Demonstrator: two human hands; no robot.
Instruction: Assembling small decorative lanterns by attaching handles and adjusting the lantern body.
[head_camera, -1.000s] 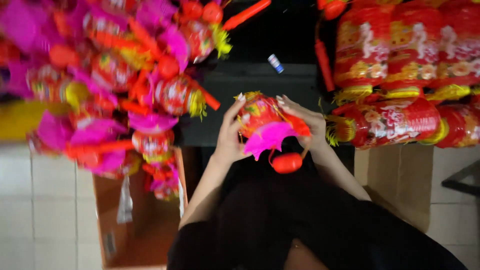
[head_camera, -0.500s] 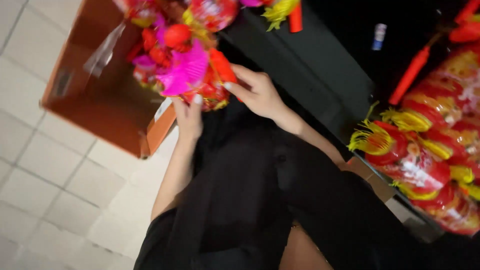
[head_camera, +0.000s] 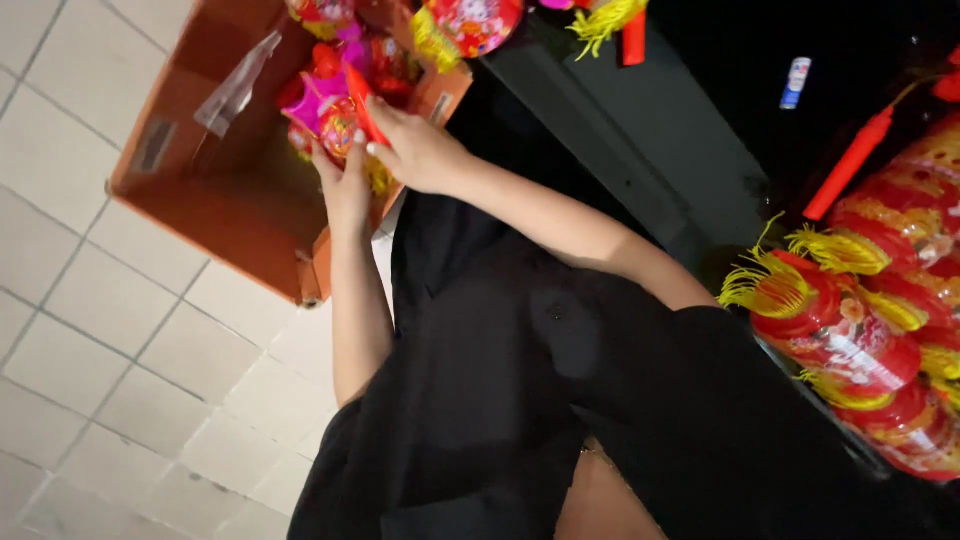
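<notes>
Both hands grip a red and pink paper lantern ornament (head_camera: 335, 110) over the near edge of the open orange cardboard box (head_camera: 215, 215), its red stick slanting up-left. Left hand (head_camera: 345, 185) clasps it beneath, right hand (head_camera: 415, 150) above. The box sits on a pale tiled floor (head_camera: 90, 350); red lanterns with yellow tassels (head_camera: 850, 330) crowd the right.

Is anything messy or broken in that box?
Nothing looks broken. A loose clear plastic wrapper hangs crumpled over the cardboard box wall, away from the lantern both hands hold over the box.

Both hands, L (head_camera: 345, 190) & R (head_camera: 420, 150), on red-pink lantern (head_camera: 335, 110) over cardboard box (head_camera: 215, 215).
</notes>
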